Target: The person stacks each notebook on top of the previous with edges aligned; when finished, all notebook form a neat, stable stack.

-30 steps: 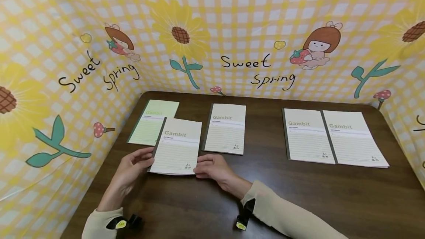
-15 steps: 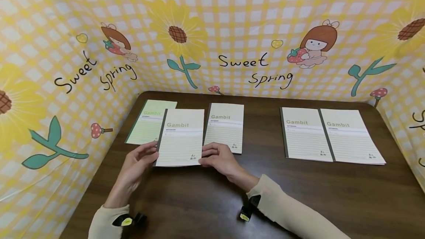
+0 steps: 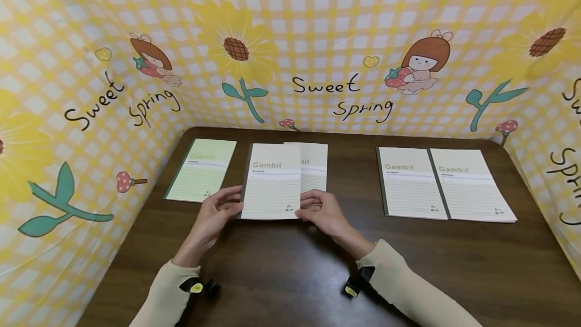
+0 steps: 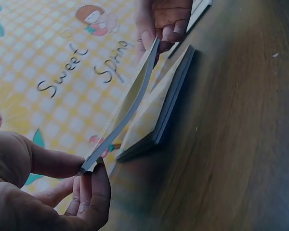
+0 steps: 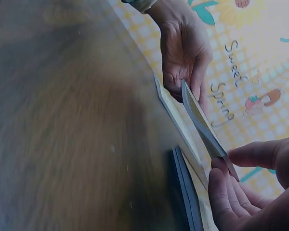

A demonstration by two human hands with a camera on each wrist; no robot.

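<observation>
A cream "Gambit" notebook [image 3: 272, 191] with a dark spine is held up off the table between both hands. My left hand [image 3: 213, 221] pinches its lower left edge, thumb on top and fingers beneath. At the lower right corner my right hand [image 3: 327, 216] pinches it the same way. It partly covers another cream notebook [image 3: 315, 160] on the table behind it. In the left wrist view the held notebook [image 4: 135, 101] sags in the middle, apart from the layered notebooks [image 4: 149, 120] below. A gap also shows under the held notebook [image 5: 202, 127] in the right wrist view.
A pale green notebook [image 3: 199, 168] lies at the left of the dark wooden table [image 3: 281, 271]. Two cream notebooks, a left one [image 3: 413, 180] and a right one [image 3: 472, 185], lie edge to edge at the right. A yellow checked cloth [image 3: 317, 29] rises behind the table.
Both hands have lifted the notebook and carried it to the right, away from the green notebook and over the middle cream one. The head view has shifted slightly.
</observation>
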